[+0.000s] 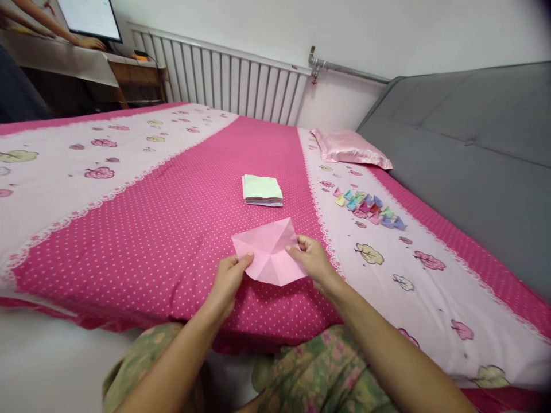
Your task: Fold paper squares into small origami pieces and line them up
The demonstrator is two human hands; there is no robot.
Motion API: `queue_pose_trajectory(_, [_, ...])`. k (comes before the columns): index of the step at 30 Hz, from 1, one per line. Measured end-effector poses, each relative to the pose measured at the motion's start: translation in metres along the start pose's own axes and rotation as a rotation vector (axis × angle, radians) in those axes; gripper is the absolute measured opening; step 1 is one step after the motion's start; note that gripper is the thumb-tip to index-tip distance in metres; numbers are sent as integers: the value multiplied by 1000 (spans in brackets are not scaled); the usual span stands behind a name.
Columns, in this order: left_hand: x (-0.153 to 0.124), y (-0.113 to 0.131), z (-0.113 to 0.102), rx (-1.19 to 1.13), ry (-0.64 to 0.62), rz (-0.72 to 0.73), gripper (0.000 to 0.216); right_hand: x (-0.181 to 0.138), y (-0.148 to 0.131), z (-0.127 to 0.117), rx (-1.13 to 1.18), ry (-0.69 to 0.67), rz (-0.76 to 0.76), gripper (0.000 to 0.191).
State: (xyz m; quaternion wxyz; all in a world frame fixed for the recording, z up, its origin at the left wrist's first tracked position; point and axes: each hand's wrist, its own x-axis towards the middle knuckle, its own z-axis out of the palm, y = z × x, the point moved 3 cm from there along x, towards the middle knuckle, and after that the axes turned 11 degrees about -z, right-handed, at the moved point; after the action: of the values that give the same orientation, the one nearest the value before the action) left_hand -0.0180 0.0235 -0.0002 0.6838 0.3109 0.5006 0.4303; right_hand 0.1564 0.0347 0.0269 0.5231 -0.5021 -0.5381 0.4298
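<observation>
A creased pink paper sheet (269,251) is held just above the front edge of the bed. My left hand (228,278) pinches its left edge. My right hand (313,259) pinches its right edge, fingers curled over the paper. Farther back on the pink dotted bedspread (172,229) lies a stack of paper sheets (262,190) with a pale green one on top. To the right of my right hand sits a cluster of several small folded paper pieces (371,209) in blue, green, pink and red.
A pink satin pillow (349,149) lies at the back right by the grey padded headboard (465,155). A white radiator (224,80) runs along the far wall. At the top left another person's arms (55,28) rest at a desk with a monitor (90,17).
</observation>
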Motion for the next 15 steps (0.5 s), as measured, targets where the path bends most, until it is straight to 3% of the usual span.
queue_pose_trajectory(4, [0,6,0,-46,-54,-27,36,2,6,0,95,-1,72,24])
queue_pose_trajectory(9, [-2,8,7,-78,-240,-14,61,2,6,3,135,-27,49,29])
queue_pose_trajectory(13, [-1,5,7,-113,-159,50,24,0,2,8,144,-40,63,33])
queue_pose_trajectory(15, [0,3,8,-103,-122,43,19,-1,0,11,154,-65,70,32])
